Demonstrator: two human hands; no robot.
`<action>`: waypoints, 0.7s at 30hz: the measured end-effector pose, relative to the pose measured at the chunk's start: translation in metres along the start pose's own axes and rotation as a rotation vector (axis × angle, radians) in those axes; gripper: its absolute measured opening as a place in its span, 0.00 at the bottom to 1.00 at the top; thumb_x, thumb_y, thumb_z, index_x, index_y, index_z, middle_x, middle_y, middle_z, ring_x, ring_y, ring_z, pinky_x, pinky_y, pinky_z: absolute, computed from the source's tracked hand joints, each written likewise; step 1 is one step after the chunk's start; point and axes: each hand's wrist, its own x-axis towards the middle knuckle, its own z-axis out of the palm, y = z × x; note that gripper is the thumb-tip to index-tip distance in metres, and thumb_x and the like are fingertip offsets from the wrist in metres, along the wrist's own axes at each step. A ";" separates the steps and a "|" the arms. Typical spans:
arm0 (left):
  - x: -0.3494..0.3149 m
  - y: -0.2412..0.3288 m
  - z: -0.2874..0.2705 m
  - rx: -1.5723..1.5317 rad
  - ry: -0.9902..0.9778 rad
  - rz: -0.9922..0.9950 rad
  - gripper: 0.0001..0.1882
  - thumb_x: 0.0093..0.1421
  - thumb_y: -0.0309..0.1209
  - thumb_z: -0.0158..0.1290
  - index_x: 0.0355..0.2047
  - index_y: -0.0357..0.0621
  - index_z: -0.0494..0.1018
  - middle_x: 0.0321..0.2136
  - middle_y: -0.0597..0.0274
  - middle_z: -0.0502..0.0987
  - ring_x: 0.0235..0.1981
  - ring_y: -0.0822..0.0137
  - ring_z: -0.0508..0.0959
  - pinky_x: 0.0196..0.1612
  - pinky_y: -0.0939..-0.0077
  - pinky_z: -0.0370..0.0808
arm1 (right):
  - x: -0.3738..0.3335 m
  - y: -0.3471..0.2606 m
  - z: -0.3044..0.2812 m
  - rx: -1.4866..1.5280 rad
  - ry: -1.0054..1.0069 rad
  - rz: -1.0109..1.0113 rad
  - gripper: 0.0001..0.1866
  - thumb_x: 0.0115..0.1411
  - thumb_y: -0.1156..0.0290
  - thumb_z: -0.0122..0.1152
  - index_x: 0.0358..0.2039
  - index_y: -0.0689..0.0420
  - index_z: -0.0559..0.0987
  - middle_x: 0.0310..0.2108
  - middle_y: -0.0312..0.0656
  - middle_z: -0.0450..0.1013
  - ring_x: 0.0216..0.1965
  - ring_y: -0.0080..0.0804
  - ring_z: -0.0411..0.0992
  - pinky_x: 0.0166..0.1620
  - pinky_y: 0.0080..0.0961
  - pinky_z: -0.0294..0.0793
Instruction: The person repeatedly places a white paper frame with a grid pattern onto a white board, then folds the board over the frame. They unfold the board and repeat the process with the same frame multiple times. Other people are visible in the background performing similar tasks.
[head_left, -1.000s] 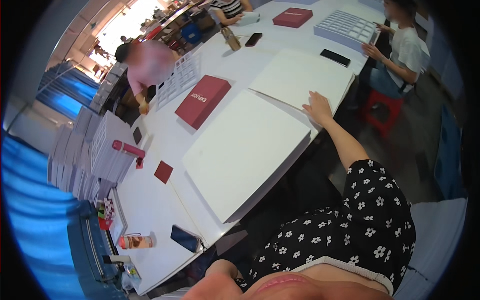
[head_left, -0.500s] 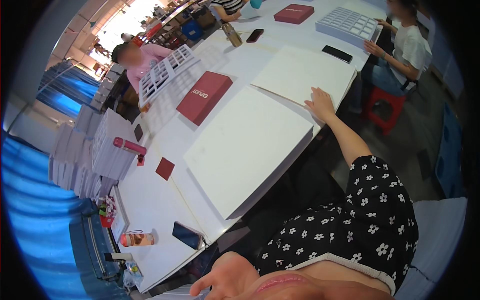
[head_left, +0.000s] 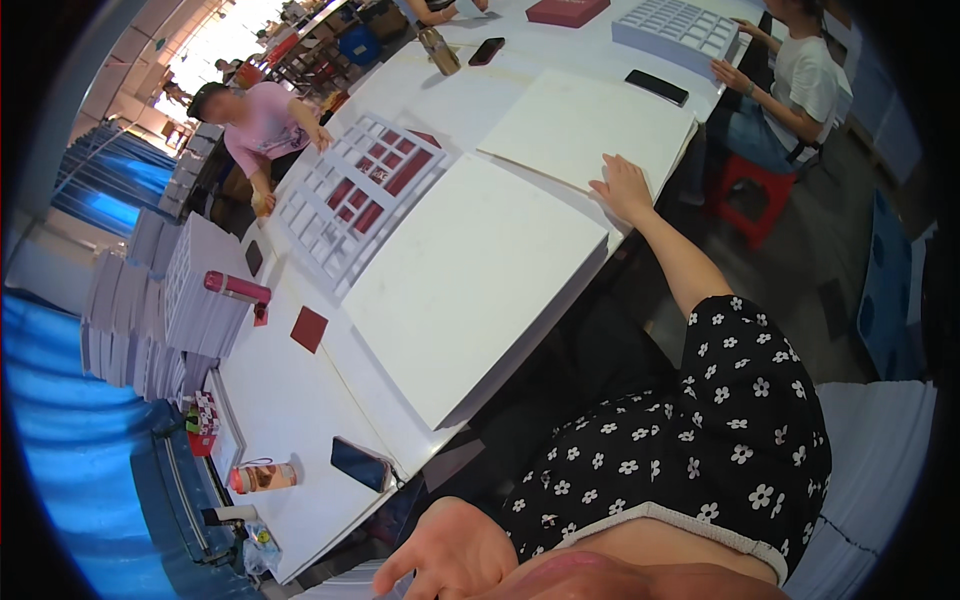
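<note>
My right hand (head_left: 624,188) lies with its fingers spread at the near edge of a flat cream-white board (head_left: 590,125). Just left of it is a large, thick white board or block (head_left: 480,290), close to the table's near edge. At the bottom of the picture my left hand (head_left: 455,550) hangs off the table, palm turned up, fingers apart, with nothing in it. A white grid tray (head_left: 300,215) with many square openings lies across a dark red box (head_left: 422,165), whose red shows through the openings.
Across the table stands a person in pink (head_left: 265,125); another in white (head_left: 805,90) sits at right by a second grid tray (head_left: 680,30). Phones (head_left: 358,464), a pink flask (head_left: 237,288), a bottle (head_left: 264,477) and a small red square (head_left: 309,329) lie about. Stacked trays (head_left: 205,280) stand left.
The person in pink has laid the raised grid tray down toward me, over the red box, and stands more upright. My hands keep nearly the same pose; the view has shifted slightly.
</note>
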 end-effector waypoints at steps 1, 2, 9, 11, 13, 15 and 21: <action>-0.001 -0.001 0.001 0.000 0.003 0.008 0.33 0.67 0.53 0.40 0.66 0.50 0.54 0.66 0.52 0.59 0.68 0.52 0.55 0.67 0.43 0.44 | 0.000 -0.001 0.000 0.007 0.001 0.002 0.35 0.61 0.51 0.60 0.60 0.65 0.66 0.57 0.59 0.67 0.64 0.51 0.61 0.64 0.43 0.58; 0.000 0.000 0.001 0.006 0.002 0.011 0.32 0.67 0.52 0.40 0.66 0.50 0.55 0.66 0.52 0.59 0.68 0.53 0.55 0.67 0.44 0.44 | 0.001 -0.002 0.001 0.012 0.010 -0.004 0.35 0.61 0.51 0.60 0.60 0.64 0.66 0.57 0.59 0.67 0.64 0.51 0.61 0.64 0.43 0.58; -0.003 0.004 -0.004 0.102 0.034 0.002 0.29 0.68 0.50 0.41 0.65 0.51 0.58 0.66 0.55 0.61 0.68 0.57 0.58 0.66 0.44 0.46 | 0.001 -0.001 0.004 0.007 -0.015 -0.009 0.35 0.61 0.53 0.61 0.60 0.64 0.66 0.57 0.58 0.67 0.63 0.52 0.62 0.64 0.43 0.58; -0.005 0.009 -0.012 0.164 0.062 0.008 0.28 0.68 0.49 0.41 0.65 0.51 0.59 0.65 0.56 0.62 0.67 0.59 0.58 0.66 0.44 0.46 | 0.005 -0.007 0.005 0.014 -0.023 -0.015 0.35 0.60 0.53 0.62 0.60 0.64 0.66 0.57 0.57 0.68 0.63 0.51 0.62 0.64 0.43 0.58; -0.006 0.016 -0.031 0.402 -0.164 -0.032 0.32 0.67 0.52 0.43 0.66 0.50 0.58 0.66 0.55 0.61 0.68 0.61 0.57 0.70 0.41 0.37 | 0.008 0.003 0.009 0.044 -0.031 -0.002 0.34 0.60 0.54 0.62 0.59 0.64 0.67 0.57 0.56 0.68 0.63 0.49 0.62 0.64 0.43 0.58; -0.009 0.022 -0.040 0.291 -0.328 -0.085 0.31 0.67 0.51 0.43 0.66 0.50 0.58 0.66 0.61 0.62 0.68 0.59 0.57 0.70 0.43 0.39 | 0.008 0.014 0.016 0.017 0.027 0.001 0.33 0.59 0.54 0.63 0.59 0.63 0.68 0.57 0.56 0.69 0.62 0.49 0.63 0.63 0.44 0.59; -0.008 0.025 -0.040 0.209 -0.162 -0.148 0.34 0.67 0.54 0.38 0.67 0.49 0.53 0.64 0.54 0.63 0.66 0.56 0.59 0.69 0.46 0.43 | 0.038 0.019 0.008 0.221 0.024 0.168 0.30 0.62 0.54 0.60 0.57 0.62 0.69 0.52 0.55 0.74 0.54 0.49 0.73 0.56 0.40 0.70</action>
